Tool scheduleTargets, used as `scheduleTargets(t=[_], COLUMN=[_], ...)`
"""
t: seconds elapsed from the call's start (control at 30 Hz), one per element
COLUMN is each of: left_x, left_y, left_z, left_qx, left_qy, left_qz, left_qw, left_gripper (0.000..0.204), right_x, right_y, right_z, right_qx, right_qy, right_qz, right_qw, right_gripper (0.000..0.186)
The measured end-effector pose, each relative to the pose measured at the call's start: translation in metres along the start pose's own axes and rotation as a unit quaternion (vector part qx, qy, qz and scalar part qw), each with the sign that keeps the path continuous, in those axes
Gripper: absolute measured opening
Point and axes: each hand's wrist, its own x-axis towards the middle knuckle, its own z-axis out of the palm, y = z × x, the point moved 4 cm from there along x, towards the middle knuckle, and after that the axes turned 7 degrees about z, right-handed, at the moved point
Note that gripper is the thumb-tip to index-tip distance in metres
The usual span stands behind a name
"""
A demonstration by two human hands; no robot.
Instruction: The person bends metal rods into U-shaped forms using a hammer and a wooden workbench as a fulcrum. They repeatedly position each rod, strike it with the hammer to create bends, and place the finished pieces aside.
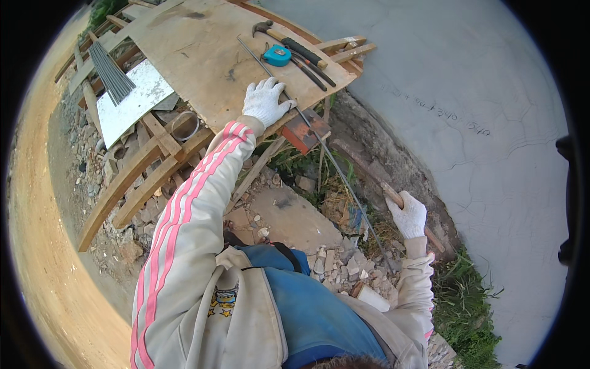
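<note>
Metal rod (338,165) overhangs the bench (196,67) under my spread left grip (265,102), seemingly for steadiness, while my right grip (408,215) wraps a brown bar (389,192).

A claw hammer (298,48) lies near a teal tape measure (278,55), while green grass (464,307) borders a grey wall (479,67).

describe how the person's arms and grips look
The left grip and right grip wear white, knit-looking gloves with beige cuffs. The left sleeve is pale off-white, pink-striped lengthwise; the right sleeve is similarly pale, with pink showing at its edge.
</note>
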Motion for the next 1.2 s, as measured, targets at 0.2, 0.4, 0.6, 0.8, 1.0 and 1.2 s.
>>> scheduleTargets(t=[0.2,0.4,0.6,0.8,1.0,1.2], left_x=[0.0,0.001,0.002,0.002,0.002,0.0], left_y=[0.0,0.002,0.004,0.005,0.002,0.006], left_z=[0.001,-0.003,-0.007,-0.009,-0.004,-0.024], left_qx=[0.003,-0.003,0.002,-0.009,-0.002,-0.052], left_qy=[0.008,-0.011,0.006,-0.002,-0.005,0.06], left_qz=[0.006,0.004,0.006,0.0,0.004,0.002], left_qw=[1.0,1.0,1.0,1.0,1.0,0.997], left_gripper=[0.061,0.062,0.063,0.063,0.06,0.046], right_x=[0.074,0.138,0.184,0.191,0.169,0.168], right_y=[0.007,0.004,0.0,-0.002,0.002,-0.002], right_z=[0.03,0.053,0.066,0.074,0.078,0.081], right_qx=[-0.05,-0.05,-0.057,-0.068,-0.048,-0.063], right_qy=[-0.026,0.001,-0.004,-0.042,-0.028,-0.042], right_qz=[-0.094,-0.18,-0.24,-0.223,-0.172,-0.138], right_qw=[0.994,0.982,0.969,0.971,0.984,0.988], right_gripper=[0.041,0.037,0.027,0.025,0.025,0.025])
